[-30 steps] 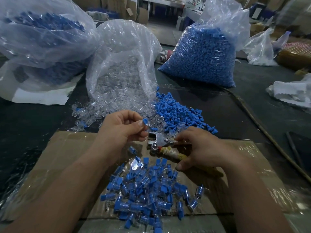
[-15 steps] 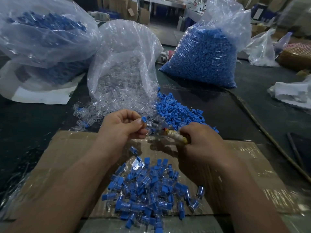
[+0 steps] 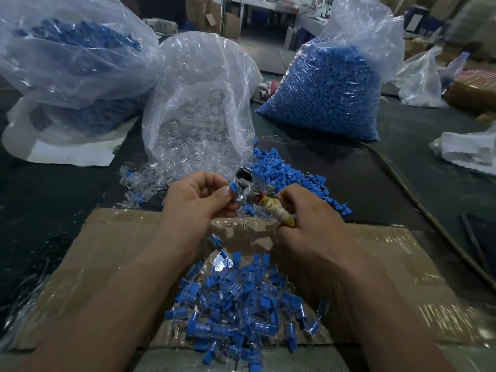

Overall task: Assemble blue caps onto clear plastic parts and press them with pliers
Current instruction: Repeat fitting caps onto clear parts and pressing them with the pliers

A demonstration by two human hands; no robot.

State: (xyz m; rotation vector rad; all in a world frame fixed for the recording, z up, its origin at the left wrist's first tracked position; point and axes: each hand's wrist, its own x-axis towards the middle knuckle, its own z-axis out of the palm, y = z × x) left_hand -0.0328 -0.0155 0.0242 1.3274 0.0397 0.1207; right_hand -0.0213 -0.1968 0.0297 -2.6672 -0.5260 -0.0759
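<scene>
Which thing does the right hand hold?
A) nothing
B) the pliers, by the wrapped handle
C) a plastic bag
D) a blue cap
B: the right hand grips the pliers by their wrapped handle, while the left hand pinches a blue cap.

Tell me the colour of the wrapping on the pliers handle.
Cream-yellow wrapping, seen in the head view.

Bare cardboard (image 3: 112,245) left; 3 bags (image 3: 198,103) behind.
</scene>
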